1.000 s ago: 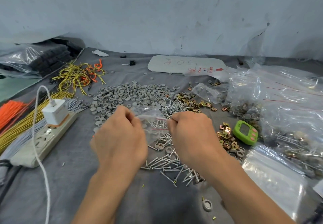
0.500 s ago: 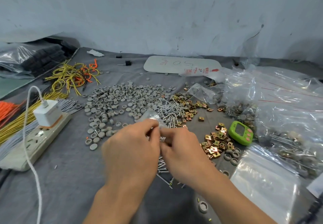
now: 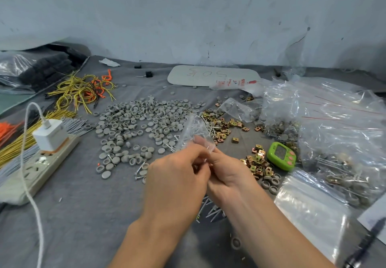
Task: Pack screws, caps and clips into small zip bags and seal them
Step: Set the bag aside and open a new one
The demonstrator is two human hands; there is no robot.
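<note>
Clear zip bag [image 3: 194, 134]: centre of the frame, held up off the surface [image 3: 83, 215], with a few screws showing inside; it is too blurred to tell whether the strip is closed.
Grip, left hand [image 3: 177, 184]: fingers and thumb pinch the bag's lower edge.
Grip, right hand [image 3: 227, 175]: pinches the same edge, touching the left hand.
Done: filled bags [image 3: 334, 163] are heaped at the right of the frame (the contents look mixed).
Left: grey caps [image 3: 142, 125] are spread centre-left, brass clips [image 3: 257, 163] lie right of centre, loose screws [image 3: 211, 207] lie below the hands, and empty bags [image 3: 309, 211] sit lower right.
Stage: probably mid-task, with many bags still to fill.
</note>
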